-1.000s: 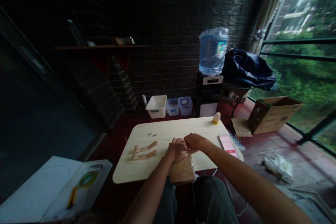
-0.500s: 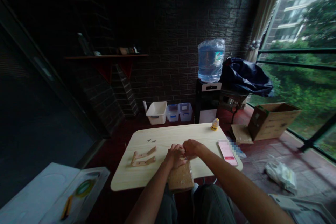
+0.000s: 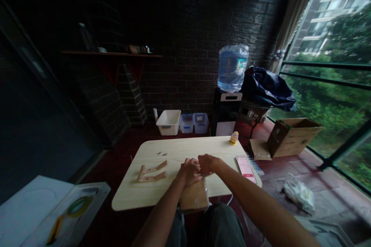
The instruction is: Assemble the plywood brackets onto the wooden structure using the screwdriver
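A small brown cardboard box [image 3: 194,197] with shiny clear wrapping lies at the table's near edge, partly over my lap. My left hand [image 3: 190,171] grips its far end with bent fingers. Right beside it, my right hand [image 3: 206,164] is closed in a fist or pinch against the left fingers; whatever it holds is hidden. To the left on the table lies a U-shaped wooden piece [image 3: 152,173] with two arms. Beyond that are a few small dark pieces [image 3: 162,154], too small to name.
The pale table [image 3: 127,193] carries a yellow-based clear bottle [image 3: 234,138] at the far right and a pink-screened phone [image 3: 246,170]. An open case [image 3: 87,216] with a tape roll stands at left. Bins [image 3: 169,122], a water dispenser [image 3: 227,112] and an open carton [image 3: 292,137] stand beyond.
The whole view has shifted slightly, so the table and hands appear further left. Both hands stay together at the box's far end, with little change in their grip.
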A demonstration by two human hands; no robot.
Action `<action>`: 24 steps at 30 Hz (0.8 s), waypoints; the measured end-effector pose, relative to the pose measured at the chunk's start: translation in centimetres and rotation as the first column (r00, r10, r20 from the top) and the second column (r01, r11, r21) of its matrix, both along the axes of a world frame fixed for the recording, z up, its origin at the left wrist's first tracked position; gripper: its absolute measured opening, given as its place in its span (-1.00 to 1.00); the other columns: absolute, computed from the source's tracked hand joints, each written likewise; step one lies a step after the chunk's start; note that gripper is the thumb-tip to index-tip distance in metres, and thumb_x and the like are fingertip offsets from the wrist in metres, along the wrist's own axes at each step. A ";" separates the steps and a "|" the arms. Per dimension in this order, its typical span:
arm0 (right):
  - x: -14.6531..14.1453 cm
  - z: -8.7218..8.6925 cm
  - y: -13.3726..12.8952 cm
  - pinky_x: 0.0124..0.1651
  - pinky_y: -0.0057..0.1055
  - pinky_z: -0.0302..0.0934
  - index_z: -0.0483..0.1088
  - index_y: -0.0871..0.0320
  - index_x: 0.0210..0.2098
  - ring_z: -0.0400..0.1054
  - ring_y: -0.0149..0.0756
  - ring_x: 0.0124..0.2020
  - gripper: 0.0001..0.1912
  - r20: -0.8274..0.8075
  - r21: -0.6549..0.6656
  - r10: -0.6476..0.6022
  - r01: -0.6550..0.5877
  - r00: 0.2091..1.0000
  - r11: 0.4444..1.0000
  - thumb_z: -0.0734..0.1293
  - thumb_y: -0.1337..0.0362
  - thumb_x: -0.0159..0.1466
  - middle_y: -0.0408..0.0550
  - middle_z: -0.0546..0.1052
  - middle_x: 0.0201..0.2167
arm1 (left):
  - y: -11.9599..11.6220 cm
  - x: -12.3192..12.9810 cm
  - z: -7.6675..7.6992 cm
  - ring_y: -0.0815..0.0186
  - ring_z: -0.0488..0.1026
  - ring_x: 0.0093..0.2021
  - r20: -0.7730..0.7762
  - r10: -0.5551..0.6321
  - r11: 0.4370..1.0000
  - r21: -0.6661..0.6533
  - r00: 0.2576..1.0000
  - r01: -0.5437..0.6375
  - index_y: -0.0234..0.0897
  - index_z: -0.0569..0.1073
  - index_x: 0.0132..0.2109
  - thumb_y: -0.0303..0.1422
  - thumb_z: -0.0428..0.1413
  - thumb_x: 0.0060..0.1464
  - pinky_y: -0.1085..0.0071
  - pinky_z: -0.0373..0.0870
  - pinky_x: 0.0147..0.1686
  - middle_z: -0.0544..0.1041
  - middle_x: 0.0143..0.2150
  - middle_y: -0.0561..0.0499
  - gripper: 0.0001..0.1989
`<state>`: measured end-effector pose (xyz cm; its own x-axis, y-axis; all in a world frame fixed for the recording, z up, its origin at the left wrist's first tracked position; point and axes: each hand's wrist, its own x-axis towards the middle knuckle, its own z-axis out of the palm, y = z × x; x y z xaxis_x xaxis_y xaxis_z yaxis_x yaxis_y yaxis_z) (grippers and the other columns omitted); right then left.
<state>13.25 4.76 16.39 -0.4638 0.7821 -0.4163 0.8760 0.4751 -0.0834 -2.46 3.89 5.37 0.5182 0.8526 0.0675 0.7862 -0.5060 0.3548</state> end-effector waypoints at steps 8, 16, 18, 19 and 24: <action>0.3 1.1 -1.5 -0.09 -0.33 0.43 0.59 0.22 -0.05 0.57 -0.03 -0.04 -0.69 -0.020 0.160 0.040 -0.036 0.999 0.987 0.41 0.26 0.23 0.19 0.66 -0.06 | 0.3 -0.3 -1.1 0.05 0.27 0.19 -0.042 0.008 0.999 0.036 0.999 -0.007 -0.04 0.56 -0.17 -0.09 0.31 -0.08 0.13 0.32 0.11 0.42 0.14 0.04 -0.69; 0.1 -0.3 -0.6 -0.22 -0.41 0.42 0.58 0.35 -0.05 0.60 -0.06 -0.10 -0.61 -0.013 0.093 -0.096 0.097 0.995 0.991 0.40 0.16 0.27 0.29 0.66 -0.15 | -0.3 -0.3 0.1 0.05 0.23 0.23 -0.046 -0.001 1.000 -0.008 0.999 0.001 0.03 0.54 -0.02 -0.09 0.28 -0.05 0.15 0.32 0.13 0.39 0.21 0.04 -0.60; 0.3 -0.7 -0.4 -0.31 -0.46 0.39 0.59 0.35 -0.09 0.61 -0.10 -0.17 -0.64 -0.034 0.039 -0.151 0.152 0.988 0.988 0.40 0.17 0.27 0.25 0.68 -0.22 | -0.5 -0.5 0.4 0.05 0.24 0.22 -0.016 -0.003 1.000 -0.007 1.000 0.003 0.04 0.55 -0.04 -0.08 0.29 -0.07 0.17 0.32 0.13 0.40 0.20 0.07 -0.61; 0.4 -0.9 -0.3 -0.34 -0.47 0.37 0.60 0.35 -0.11 0.61 -0.12 -0.20 -0.64 -0.042 0.025 -0.153 0.154 0.987 0.988 0.40 0.16 0.27 0.23 0.68 -0.25 | -0.6 -0.6 0.4 0.06 0.25 0.22 -0.005 -0.002 1.000 -0.004 1.000 0.002 0.04 0.56 -0.06 -0.08 0.30 -0.08 0.18 0.32 0.13 0.40 0.19 0.08 -0.62; 1.1 -0.7 -0.7 -0.37 -0.51 0.34 0.53 0.18 0.01 0.60 -0.15 -0.16 -0.56 -0.134 0.068 -0.037 0.047 0.990 0.997 0.46 0.14 0.18 0.09 0.68 -0.12 | -1.1 -0.7 0.4 0.07 0.27 0.20 0.007 0.034 0.999 -0.004 0.999 -0.034 -0.01 0.58 -0.18 -0.12 0.32 -0.11 0.17 0.33 0.12 0.43 0.14 0.08 -0.70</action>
